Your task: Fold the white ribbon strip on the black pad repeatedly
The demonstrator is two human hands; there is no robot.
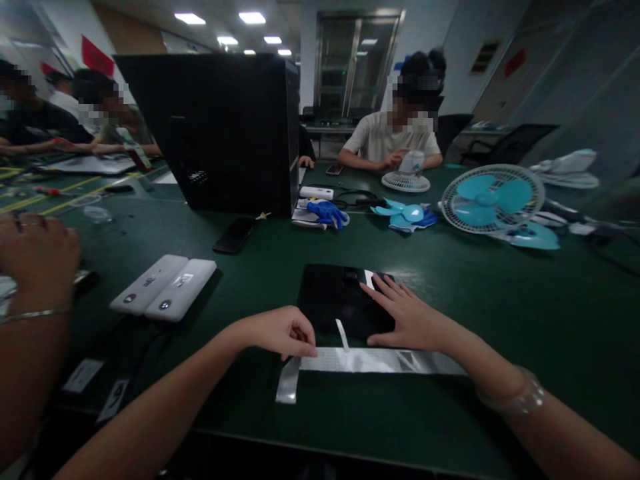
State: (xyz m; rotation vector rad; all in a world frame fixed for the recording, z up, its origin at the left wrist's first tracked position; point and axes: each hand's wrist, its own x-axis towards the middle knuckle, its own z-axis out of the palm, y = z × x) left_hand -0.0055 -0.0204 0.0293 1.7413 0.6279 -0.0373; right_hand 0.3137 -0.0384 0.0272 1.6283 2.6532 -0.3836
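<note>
A long, shiny whitish strip point(370, 361) lies along the table, its left end folded down toward the front edge. My left hand point(287, 331) is closed, thumb and fingertips pinched at the strip's upper left edge. Just behind the strip is a flat black panel point(325, 293) with rounded corners. Spread and flat, my right hand point(413, 313) rests on the panel's right side, partly hiding it and a white patch there. A narrow white sliver point(342, 333) leans from the strip up against the panel's front edge.
Two white power banks point(180, 283) and a phone point(235, 235) lie to the left, near another person's arm point(40, 287). A large black case point(215, 133) stands behind. Blue gloves point(327, 215), fan blades point(400, 212) and a fan grille point(493, 199) lie farther back. A co-worker point(395, 137) sits opposite.
</note>
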